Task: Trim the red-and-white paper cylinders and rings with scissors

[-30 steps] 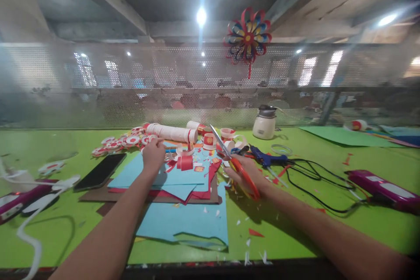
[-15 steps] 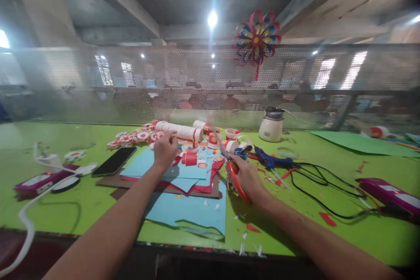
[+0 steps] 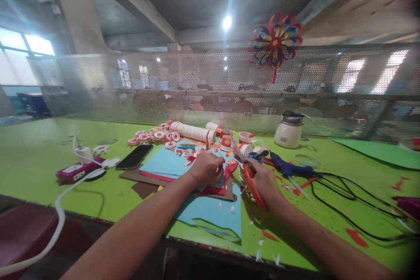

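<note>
Green table fills the lower frame. At centre, my left hand curls over blue paper; I can't tell if it's empty. Right of centre, my right hand grips scissors, blades up, probably to clear my left.

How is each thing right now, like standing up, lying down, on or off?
Orange scissors, held in the right hand
Left hand, fingers curled; can't tell if holding anything
Phone, lying flat, screen dark
White cup stack, on its side
White pot, upright, dark top on
Blue glue gun, lying down
Ceiling light, on
Colorful flower, up high
</note>
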The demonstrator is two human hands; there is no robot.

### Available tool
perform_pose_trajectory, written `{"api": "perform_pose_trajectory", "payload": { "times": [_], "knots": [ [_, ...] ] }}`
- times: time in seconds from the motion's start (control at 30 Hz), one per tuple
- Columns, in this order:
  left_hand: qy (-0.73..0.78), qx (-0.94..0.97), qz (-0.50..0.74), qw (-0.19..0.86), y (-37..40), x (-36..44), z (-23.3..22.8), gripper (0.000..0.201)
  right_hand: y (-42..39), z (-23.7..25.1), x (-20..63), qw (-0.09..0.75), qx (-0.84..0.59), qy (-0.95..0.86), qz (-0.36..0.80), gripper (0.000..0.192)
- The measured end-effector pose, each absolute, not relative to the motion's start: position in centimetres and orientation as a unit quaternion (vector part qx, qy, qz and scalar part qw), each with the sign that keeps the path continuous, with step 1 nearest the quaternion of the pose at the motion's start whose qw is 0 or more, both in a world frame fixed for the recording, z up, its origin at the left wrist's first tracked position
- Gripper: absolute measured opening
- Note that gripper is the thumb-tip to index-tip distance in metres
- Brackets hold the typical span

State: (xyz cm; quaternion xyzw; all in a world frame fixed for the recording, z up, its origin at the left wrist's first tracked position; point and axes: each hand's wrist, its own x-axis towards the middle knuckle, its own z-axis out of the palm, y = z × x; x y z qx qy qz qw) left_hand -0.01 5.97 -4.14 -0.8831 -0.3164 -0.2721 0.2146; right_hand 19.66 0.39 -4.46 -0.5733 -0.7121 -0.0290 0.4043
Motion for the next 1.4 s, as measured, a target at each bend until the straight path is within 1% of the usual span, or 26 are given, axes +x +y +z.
{"api": "perform_pose_trajectory", "payload": {
  "times": [0.13,0.23,0.33,0.4,0.47,0.57,0.67,0.77,0.97,1.13,1.27,1.4],
  "knots": [
    [-0.328,-0.87,-0.307,0.205,6.0,0.5,-4.2,0.013,0.4,-4.4,19.7,0.405,-0.575,-0.71,-0.027,0.04],
    [-0.376,-0.81,-0.411,0.185,7.1,-1.1,-3.0,0.015,0.1,-4.0,19.6,0.384,-0.586,-0.713,-0.019,0.039],
    [-0.485,-0.639,-0.577,0.154,9.2,-5.0,-1.4,0.019,-0.4,-3.6,19.3,0.336,-0.604,-0.723,-0.01,0.039],
    [-0.562,-0.519,-0.629,0.138,10.7,-8.2,-1.0,0.022,-0.7,-3.4,19.0,0.303,-0.61,-0.732,-0.002,0.038],
    [-0.647,-0.424,-0.628,0.088,11.8,-10.7,-1.1,0.024,-0.9,-3.4,18.8,0.28,-0.608,-0.743,0.001,0.037],
    [-0.676,-0.398,-0.616,0.068,12.6,-12.0,-2.1,0.024,-1.1,-3.7,18.6,0.248,-0.606,-0.756,-0.015,0.034],
    [-0.661,-0.433,-0.61,0.061,12.6,-10.8,-2.8,0.025,-1.3,-4.0,18.7,0.197,-0.603,-0.772,-0.04,0.031],
    [-0.632,-0.488,-0.597,0.076,12.4,-9.1,-2.8,0.027,-1.4,-4.0,18.9,0.16,-0.607,-0.776,-0.058,0.028],
    [-0.562,-0.584,-0.575,0.11,12.2,-7.5,-2.7,0.024,-1.4,-3.2,19.5,0.125,-0.611,-0.779,-0.071,0.024],
    [-0.55,-0.598,-0.572,0.112,12.4,-7.6,-2.9,0.022,-2.4,-2.5,19.7,0.095,-0.59,-0.796,-0.095,0.024],
    [-0.543,-0.598,-0.58,0.108,12.5,-7.6,-2.8,0.02,-2.8,0.5,19.0,0.092,-0.559,-0.81,-0.154,0.029],
    [-0.517,-0.607,-0.597,0.087,11.8,-6.1,-2.9,0.017,1.3,6.2,17.0,0.114,-0.599,-0.78,-0.141,0.03]
  ]
}}
